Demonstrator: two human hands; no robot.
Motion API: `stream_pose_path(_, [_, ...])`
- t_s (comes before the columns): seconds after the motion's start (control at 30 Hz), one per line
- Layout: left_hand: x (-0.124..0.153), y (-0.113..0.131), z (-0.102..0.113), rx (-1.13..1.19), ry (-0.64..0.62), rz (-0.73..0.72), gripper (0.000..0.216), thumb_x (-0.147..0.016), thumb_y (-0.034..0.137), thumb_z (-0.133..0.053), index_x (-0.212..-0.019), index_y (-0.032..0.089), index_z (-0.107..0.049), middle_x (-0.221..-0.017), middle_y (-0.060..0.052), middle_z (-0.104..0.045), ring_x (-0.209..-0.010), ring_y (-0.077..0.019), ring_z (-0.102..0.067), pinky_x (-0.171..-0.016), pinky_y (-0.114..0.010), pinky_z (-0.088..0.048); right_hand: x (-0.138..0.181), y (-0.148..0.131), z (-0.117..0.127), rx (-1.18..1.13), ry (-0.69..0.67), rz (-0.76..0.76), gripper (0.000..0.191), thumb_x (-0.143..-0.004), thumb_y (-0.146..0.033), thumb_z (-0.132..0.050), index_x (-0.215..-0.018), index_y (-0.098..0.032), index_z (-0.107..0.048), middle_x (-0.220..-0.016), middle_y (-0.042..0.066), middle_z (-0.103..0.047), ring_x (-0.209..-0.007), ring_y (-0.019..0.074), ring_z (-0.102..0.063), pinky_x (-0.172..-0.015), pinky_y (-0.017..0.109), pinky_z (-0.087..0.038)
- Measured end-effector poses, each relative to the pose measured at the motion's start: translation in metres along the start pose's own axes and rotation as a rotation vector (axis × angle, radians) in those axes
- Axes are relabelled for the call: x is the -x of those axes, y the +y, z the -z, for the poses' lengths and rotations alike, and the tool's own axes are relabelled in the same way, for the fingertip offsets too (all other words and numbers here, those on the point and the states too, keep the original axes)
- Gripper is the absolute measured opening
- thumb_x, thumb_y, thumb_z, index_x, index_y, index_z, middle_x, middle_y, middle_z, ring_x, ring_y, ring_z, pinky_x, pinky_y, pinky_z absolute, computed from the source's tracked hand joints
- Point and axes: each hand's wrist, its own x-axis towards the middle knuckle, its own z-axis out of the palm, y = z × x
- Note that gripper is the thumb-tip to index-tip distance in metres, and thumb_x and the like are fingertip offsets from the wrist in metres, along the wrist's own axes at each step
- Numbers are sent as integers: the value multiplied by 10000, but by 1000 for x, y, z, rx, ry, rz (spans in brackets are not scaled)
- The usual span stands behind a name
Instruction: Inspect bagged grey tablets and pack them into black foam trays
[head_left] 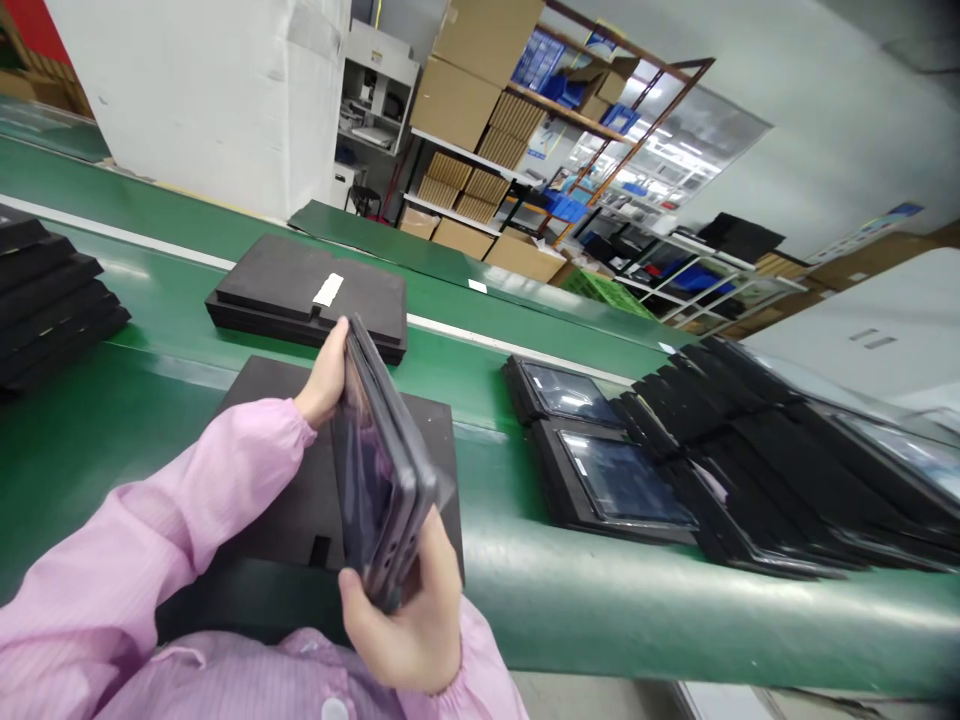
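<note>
I hold a thin dark screen panel (379,470) on edge above a black foam mat (300,500) on the green bench. It looks like two panels held together, with the glossy face turned to the left. My left hand (324,380), in a pink sleeve, grips the far end. My right hand (409,625) is wrapped round the near end, thumb on the glossy side. Both hands are closed on it.
A black foam tray (300,290) with a white label lies on the green conveyor (150,250) beyond. Black trays (45,290) are stacked at left. At right lie two framed screens (600,470) and several overlapping black panels (765,450). Shelves with cardboard boxes (480,90) stand behind.
</note>
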Motion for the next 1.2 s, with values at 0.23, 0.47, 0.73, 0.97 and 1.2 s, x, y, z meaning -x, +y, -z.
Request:
stream_pose_path(0.23, [-32, 33, -15, -95, -169, -512, 443, -950, 561, -444, -821, 197, -663, -763, -20, -570, -780, -157, -576, -836, -272, -462, -1, 49, -17, -34, -158, 50, 801, -781, -191, -669, -1522, -233, -369, -1498, 109, -499, -1365, 300, -506, -1104, 475, -491])
stream_pose_path(0.47, [-28, 26, -25, -96, -241, -534, 529, -961, 630, -361, -864, 205, -661, -813, -43, -596, -874, -184, -621, -832, -306, -506, -5, 47, -8, -93, -246, -19, 839, -803, -302, -705, -1544, -200, -325, -1571, 115, -397, -1453, 291, -385, -1138, 432, -456])
stream_pose_path(0.73, [-21, 34, -29, -24, -187, -424, 553, -996, 590, -305, -920, 201, -691, -853, -51, -636, -967, -198, -653, -869, -320, -538, -10, 43, -6, -70, -283, -14, 833, -810, -307, -686, -1544, -188, -311, -1583, 130, -374, -1458, 311, -373, -1132, 464, -457])
stream_pose_path(0.97, [-16, 34, -29, -14, -122, -342, 480, -996, 558, -358, -940, 213, -687, -879, -44, -640, -1026, -226, -656, -844, -333, -555, -8, 38, 0, -158, -340, -60, 922, -812, -459, -691, -1574, -203, -240, -1610, 137, -318, -1458, 344, -363, -1127, 503, -442])
stream_pose_path(1.2, [16, 49, -33, -35, -180, -406, 585, -972, 640, -300, -911, 212, -696, -879, -69, -650, -1059, -261, -642, -871, -365, -544, -14, 24, -1, -186, -244, -193, 781, -849, -463, -663, -1526, -222, -357, -1548, 123, -428, -1413, 322, -434, -1108, 485, -460])
